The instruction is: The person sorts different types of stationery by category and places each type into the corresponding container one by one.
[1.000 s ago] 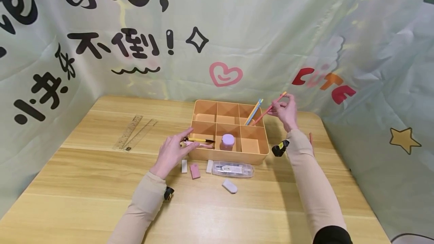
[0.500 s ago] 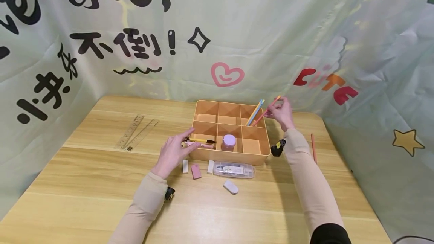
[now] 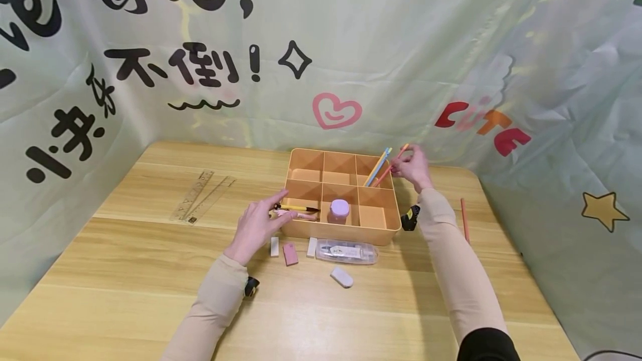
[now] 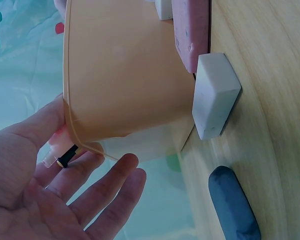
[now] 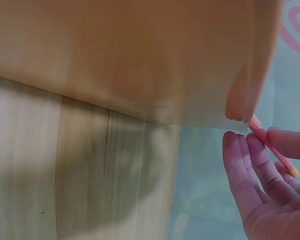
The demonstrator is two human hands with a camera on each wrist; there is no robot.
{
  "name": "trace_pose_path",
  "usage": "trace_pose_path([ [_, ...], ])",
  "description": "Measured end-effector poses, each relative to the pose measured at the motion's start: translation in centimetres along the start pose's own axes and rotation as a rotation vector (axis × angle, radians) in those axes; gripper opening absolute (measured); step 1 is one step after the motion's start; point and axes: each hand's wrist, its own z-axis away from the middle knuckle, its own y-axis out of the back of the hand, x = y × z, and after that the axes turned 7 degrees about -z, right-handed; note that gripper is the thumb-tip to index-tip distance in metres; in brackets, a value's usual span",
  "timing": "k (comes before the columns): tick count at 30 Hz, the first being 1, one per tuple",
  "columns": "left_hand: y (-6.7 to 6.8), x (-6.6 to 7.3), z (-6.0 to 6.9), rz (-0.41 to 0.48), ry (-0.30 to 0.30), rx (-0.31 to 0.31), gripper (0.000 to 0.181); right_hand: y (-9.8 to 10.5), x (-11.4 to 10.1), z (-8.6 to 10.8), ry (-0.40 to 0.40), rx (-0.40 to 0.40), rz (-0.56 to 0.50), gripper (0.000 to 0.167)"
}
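In the head view, my right hand [image 3: 411,167] pinches a red pencil [image 5: 272,145] with a yellow-orange end between thumb and fingers. It leans into the back right compartment of an orange divided box [image 3: 341,231], beside a yellow and a blue pencil [image 3: 378,166]. My left hand [image 3: 258,226] rests at the box's left front corner, fingers loosely extended and thumb at the rim. Near it, in the front left compartment, lie a yellow-and-black pen [image 3: 297,208] and a pink pen-like item [image 3: 303,216]. A purple-lidded jar [image 3: 339,210] stands in the front middle compartment.
Before the box lie a pink eraser [image 3: 290,254], white erasers [image 3: 274,247], a clear oval case [image 3: 346,252] and a rounded pale eraser [image 3: 342,277]. Two clear rulers [image 3: 200,196] lie left. Another red pencil [image 3: 465,220] lies right. A printed curtain [image 3: 281,110] stands behind the table.
My right hand has moved left and slightly down with the red pencil, sinking it further into the back right compartment. My left hand stays at the box's corner.
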Motion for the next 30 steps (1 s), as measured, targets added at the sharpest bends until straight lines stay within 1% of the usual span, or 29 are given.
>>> trace_pose_path([
  [13,-0.1,-0.1,0.1,-0.009,-0.002,0.0,0.065,-0.1,0.1,0.2,-0.008,-0.018,0.029,0.048],
  [17,-0.2,-0.2,0.0,-0.009,-0.004,-0.001,0.066,0.0,0.0,0.2,-0.023,-0.041,0.043,0.057],
  [21,-0.1,-0.2,0.0,-0.002,-0.002,-0.001,0.067,0.5,0.4,0.5,-0.01,-0.074,0.062,0.066],
  [25,-0.1,-0.3,-0.1,-0.007,0.0,-0.002,0.067,1.5,1.0,2.0,0.046,-0.104,0.1,0.059],
  [27,-0.1,-0.3,-0.1,-0.01,-0.003,-0.003,0.067,2.1,1.3,3.3,0.077,-0.11,0.148,0.055],
  [30,-0.1,-0.3,-0.1,-0.01,-0.009,-0.003,0.067,3.3,1.8,5.5,0.097,-0.108,0.224,0.052],
])
